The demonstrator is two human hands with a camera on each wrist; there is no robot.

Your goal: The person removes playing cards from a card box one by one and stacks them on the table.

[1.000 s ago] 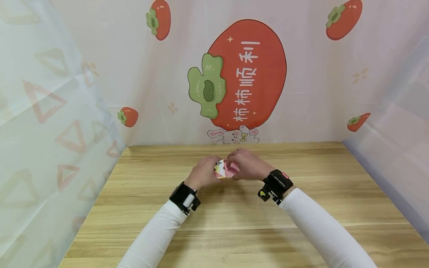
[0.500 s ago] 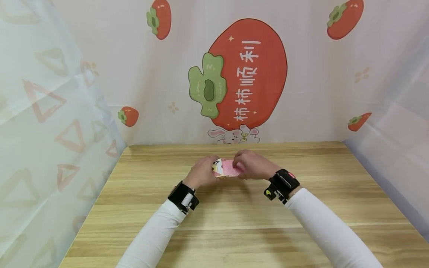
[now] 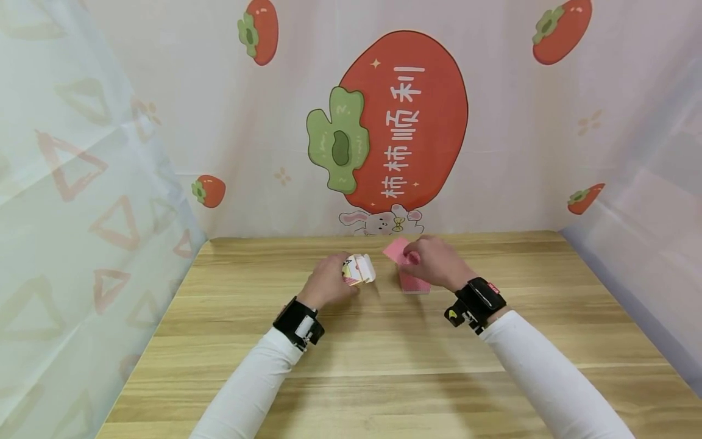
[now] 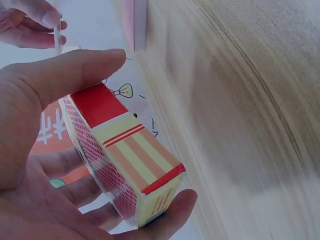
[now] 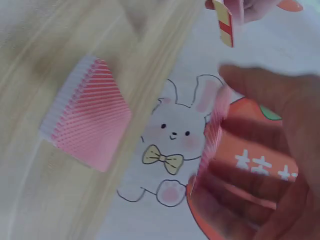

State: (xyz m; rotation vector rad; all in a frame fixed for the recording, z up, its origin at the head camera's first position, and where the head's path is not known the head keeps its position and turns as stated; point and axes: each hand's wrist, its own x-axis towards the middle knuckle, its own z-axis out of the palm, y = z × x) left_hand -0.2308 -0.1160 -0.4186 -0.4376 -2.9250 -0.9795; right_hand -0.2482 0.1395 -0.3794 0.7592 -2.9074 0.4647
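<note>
My left hand [image 3: 328, 283] grips a small playing-card box [image 3: 358, 270], its white end flap open and facing right. In the left wrist view the thumb lies along one side of the box [image 4: 127, 150], with fingers under the other. To the right, my right hand [image 3: 439, 263] pinches a thin bunch of pink-backed playing cards [image 3: 395, 249], which the right wrist view shows nearly edge-on and blurred. Below that hand a stack of pink-backed playing cards [image 3: 415, 285] lies on the table, its upper part hidden by the hand in the head view.
The wooden table [image 3: 384, 378] ends at a cloth backdrop [image 3: 504, 152] printed with persimmons and a rabbit. Cloth side walls rise at left and right. Each wrist wears a black strap with a small camera.
The cards have come out of the box to the right. A stack now lies on the table, and my right hand has lifted a thin bunch off to the right.
</note>
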